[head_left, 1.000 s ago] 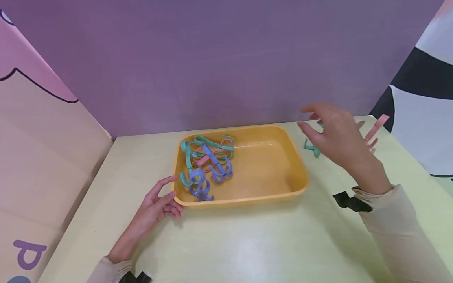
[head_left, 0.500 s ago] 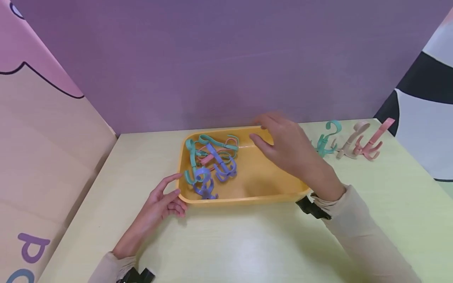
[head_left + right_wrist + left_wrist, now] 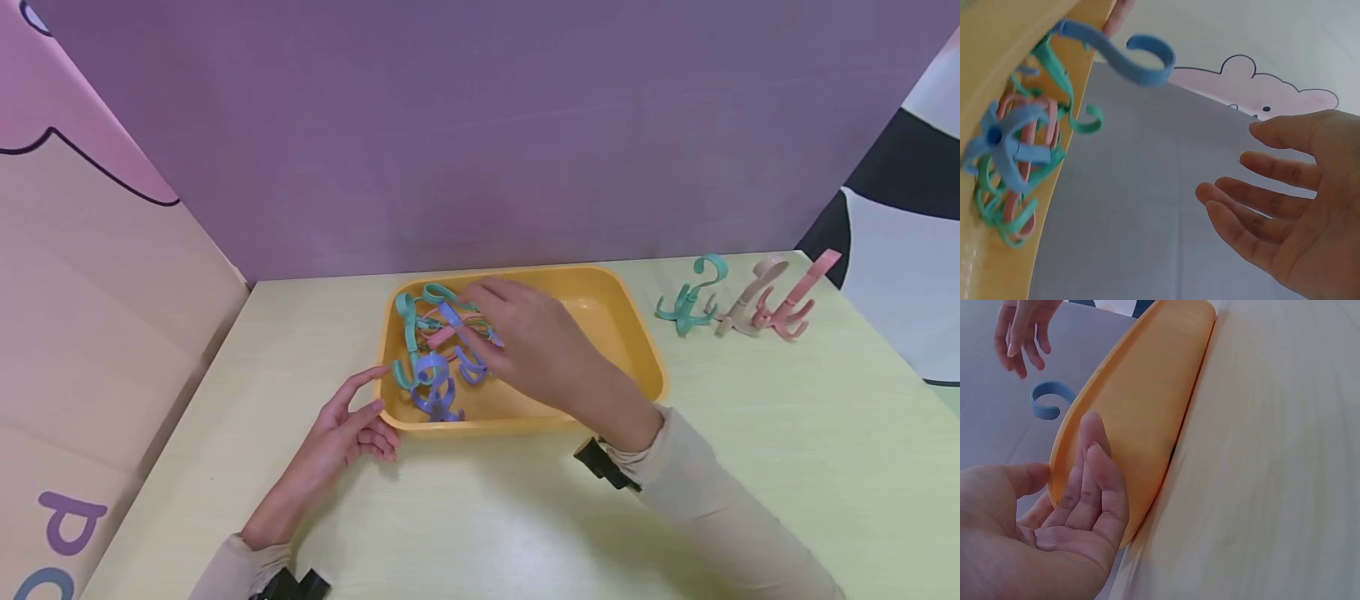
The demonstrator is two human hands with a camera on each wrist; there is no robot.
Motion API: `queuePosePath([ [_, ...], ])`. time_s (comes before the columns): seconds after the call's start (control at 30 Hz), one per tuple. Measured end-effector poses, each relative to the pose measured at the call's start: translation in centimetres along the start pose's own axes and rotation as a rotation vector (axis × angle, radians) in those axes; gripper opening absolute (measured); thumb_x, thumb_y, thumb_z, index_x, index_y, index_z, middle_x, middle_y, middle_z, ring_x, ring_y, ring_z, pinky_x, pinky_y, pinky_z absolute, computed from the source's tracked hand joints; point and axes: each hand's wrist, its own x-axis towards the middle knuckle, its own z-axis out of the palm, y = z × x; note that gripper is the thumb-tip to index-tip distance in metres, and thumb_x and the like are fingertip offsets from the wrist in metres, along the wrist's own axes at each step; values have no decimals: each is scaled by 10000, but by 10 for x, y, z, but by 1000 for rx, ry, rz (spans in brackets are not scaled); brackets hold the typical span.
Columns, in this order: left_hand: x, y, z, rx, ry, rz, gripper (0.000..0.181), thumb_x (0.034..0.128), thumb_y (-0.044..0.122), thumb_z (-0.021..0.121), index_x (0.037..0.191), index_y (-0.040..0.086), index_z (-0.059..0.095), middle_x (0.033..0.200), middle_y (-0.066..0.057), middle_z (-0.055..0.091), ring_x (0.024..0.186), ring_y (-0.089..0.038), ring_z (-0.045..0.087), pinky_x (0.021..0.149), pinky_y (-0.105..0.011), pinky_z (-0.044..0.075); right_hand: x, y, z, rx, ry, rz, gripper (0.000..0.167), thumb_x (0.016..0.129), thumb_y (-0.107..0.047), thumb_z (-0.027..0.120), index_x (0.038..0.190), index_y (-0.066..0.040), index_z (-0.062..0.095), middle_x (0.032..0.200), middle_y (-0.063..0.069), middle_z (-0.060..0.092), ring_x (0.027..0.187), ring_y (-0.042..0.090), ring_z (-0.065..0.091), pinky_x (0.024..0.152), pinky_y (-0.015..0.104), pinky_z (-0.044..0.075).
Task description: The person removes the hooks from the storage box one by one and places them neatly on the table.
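Note:
A yellow tray (image 3: 577, 408) holds tangled hooks: green (image 3: 405, 312), pink (image 3: 441, 336) and blue (image 3: 437, 400). At the tray's left end, my left hand (image 3: 326, 450) touches the rim with two fingertips, its other fingers loosely bent beside the outer wall, as the left wrist view also shows with the hand (image 3: 1060, 531) against the tray (image 3: 1141, 406). My right hand (image 3: 547, 358) hovers over the pile, hiding part of a blue hook. In the right wrist view its fingers are apart (image 3: 1285, 200), holding nothing, facing the hooks (image 3: 1007, 144) in the tray.
Right of the tray, a green hook stand (image 3: 686, 308), a beige one (image 3: 742, 308) and a pink one (image 3: 787, 308) stand in a row near the back edge of the pale table (image 3: 480, 508). A purple panel (image 3: 480, 150) rises behind.
My right hand has moved left from the standing hooks, across the tray, to above the piled hooks. The hook stands at the right are now uncovered. My left hand has stayed at the rim.

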Motion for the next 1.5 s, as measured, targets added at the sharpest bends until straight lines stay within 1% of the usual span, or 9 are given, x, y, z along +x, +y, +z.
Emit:
queuePosePath([
  [0.2,3,-1,1,-4,-33,28,496,1085,185,433,1546,133,258,827,-102,729,685,-236,710,662,-332,592,-1,-10,13,4,-2,-15,221,932,-201,713,1116,-85,676,1085,41,688,912,204,658,681,326,564],
  [0.33,2,-1,2,3,-25,17,493,1084,200,440,1542,142,268,827,-111,729,689,-237,712,669,-340,595,-3,-11,22,5,-23,-45,236,903,-159,730,1118,-87,666,1045,12,694,897,184,677,659,312,560],
  [0.53,-2,-1,0,19,-10,11,491,1086,212,436,1543,154,268,823,-121,728,687,-250,713,667,-345,594,-2,-13,35,13,-93,-56,203,923,-187,716,1105,-105,676,1063,-5,684,959,189,686,685,295,558],
  [0.77,-3,1,1,31,-28,20,492,1092,205,414,1551,149,246,821,-121,727,686,-246,713,660,-350,593,-5,-16,47,20,-200,-36,264,933,-212,710,1161,-92,652,1061,17,670,764,141,615,619,269,515],
  [0.93,-4,1,2,43,-18,9,499,1091,235,420,1553,159,246,812,-126,724,681,-246,710,650,-340,589,-6,-15,55,14,-270,-11,286,935,-205,708,1199,-115,644,1172,34,658,831,129,648,709,273,536],
  [1.0,-3,1,3,44,-18,9,501,1091,236,419,1554,158,243,811,-127,723,681,-246,710,650,-341,589,-6,-14,56,5,-292,-11,206,935,-162,697,1135,-118,671,1092,9,669,813,122,636,701,266,525],
  [1.1,-4,0,3,40,-18,11,501,1092,233,417,1554,156,240,811,-126,723,679,-244,709,649,-341,590,-6,-12,57,-3,-328,-15,60,922,-101,686,969,-137,692,851,-48,648,681,98,575,603,240,476],
  [1.2,-4,0,3,36,-19,13,501,1092,232,415,1555,155,237,810,-125,723,679,-242,709,647,-344,590,-5,-11,56,23,-352,-23,96,911,-83,685,854,-158,667,696,-90,565,584,72,479,530,218,398],
  [1.5,-3,-1,3,48,-17,13,500,1093,243,413,1556,169,240,815,-136,722,681,-255,709,646,-357,589,-5,-6,49,173,-323,-28,88,927,-133,705,1014,-129,688,708,-94,548,488,29,399,473,188,362],
])
